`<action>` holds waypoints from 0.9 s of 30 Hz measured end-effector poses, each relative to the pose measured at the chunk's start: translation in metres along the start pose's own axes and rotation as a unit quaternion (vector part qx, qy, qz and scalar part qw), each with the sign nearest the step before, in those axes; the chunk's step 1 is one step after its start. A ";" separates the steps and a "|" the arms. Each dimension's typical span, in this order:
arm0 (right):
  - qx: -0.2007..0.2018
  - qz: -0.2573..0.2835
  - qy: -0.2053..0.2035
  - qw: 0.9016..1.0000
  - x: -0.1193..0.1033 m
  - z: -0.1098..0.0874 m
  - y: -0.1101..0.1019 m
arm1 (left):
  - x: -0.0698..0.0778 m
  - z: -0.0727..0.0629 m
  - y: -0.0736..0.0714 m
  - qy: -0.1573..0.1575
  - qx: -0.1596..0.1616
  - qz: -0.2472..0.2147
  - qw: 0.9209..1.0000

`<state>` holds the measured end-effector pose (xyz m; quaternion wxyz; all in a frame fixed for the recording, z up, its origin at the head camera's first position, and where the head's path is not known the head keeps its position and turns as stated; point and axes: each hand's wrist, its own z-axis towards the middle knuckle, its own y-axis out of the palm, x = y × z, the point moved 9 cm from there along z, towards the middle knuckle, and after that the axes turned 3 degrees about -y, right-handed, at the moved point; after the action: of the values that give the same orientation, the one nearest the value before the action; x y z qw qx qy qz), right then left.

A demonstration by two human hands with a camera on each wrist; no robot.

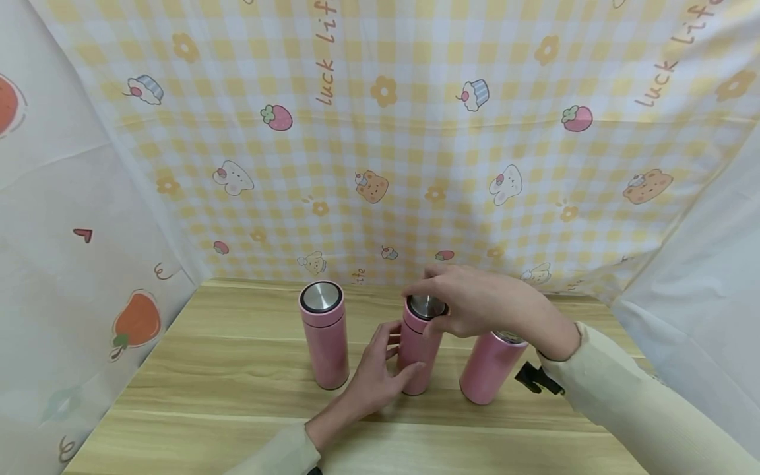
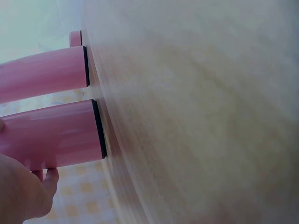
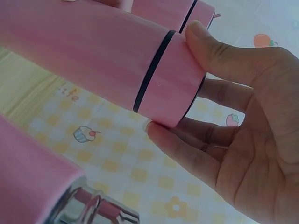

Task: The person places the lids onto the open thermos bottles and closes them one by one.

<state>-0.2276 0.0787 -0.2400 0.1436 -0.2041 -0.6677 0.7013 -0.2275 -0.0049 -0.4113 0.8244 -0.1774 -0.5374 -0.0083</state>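
The middle pink thermos (image 1: 420,346) stands upright on the wooden table. My left hand (image 1: 375,376) grips its body low down, thumb in front and fingers around the far side. From above, my right hand (image 1: 477,300) holds the thermos's pink lid (image 3: 173,77) between thumb and fingertips; the lid sits on the body, a dark ring at the seam. To the right, partly behind my right wrist, a second thermos (image 1: 489,369) shows a bare metal neck (image 3: 93,205). On the left stands a third thermos (image 1: 325,349) with its steel-topped lid on.
A short pink cylindrical piece (image 2: 75,38) rests on the table past the right thermos. The wooden table (image 1: 237,369) meets a yellow checked cloth (image 1: 415,145) at the back. White printed cloth (image 1: 65,198) hangs at the left. A black clip-like piece (image 1: 537,379) hangs by my right sleeve.
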 end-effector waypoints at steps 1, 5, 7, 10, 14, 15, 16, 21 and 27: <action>0.000 0.000 0.002 1.000 0.000 0.000 0.000 | -0.001 0.000 0.000 0.003 -0.001 0.000 1.000; 0.000 -0.007 0.010 1.000 0.001 0.000 0.000 | -0.001 0.000 0.000 0.007 -0.005 0.002 1.000; 0.000 -0.013 0.014 1.000 0.001 0.001 0.001 | -0.001 0.000 0.000 0.009 -0.005 0.006 1.000; -0.001 -0.021 0.019 1.000 0.001 0.001 0.001 | 0.005 -0.001 -0.001 0.007 -0.005 0.003 1.000; 0.000 -0.028 0.024 0.999 0.000 0.001 0.002 | 0.005 -0.001 -0.001 0.001 -0.004 -0.003 1.000; 0.000 -0.030 0.024 0.999 0.000 0.001 0.002 | 0.005 -0.001 -0.001 0.000 -0.004 -0.004 1.000; -0.001 -0.032 0.026 0.999 0.001 0.001 0.002 | 0.005 -0.001 -0.001 -0.002 -0.003 -0.004 1.000; 0.002 -0.045 0.029 0.999 -0.001 0.001 0.003 | -0.001 0.000 0.001 -0.006 0.002 -0.001 1.000; 0.011 -0.070 0.032 0.997 -0.002 0.000 0.002 | 0.001 0.002 0.001 -0.007 0.003 -0.002 1.000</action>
<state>-0.2256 0.0777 -0.2421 0.2160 -0.1782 -0.6675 0.6900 -0.2283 -0.0031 -0.4103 0.8211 -0.1738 -0.5436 -0.0074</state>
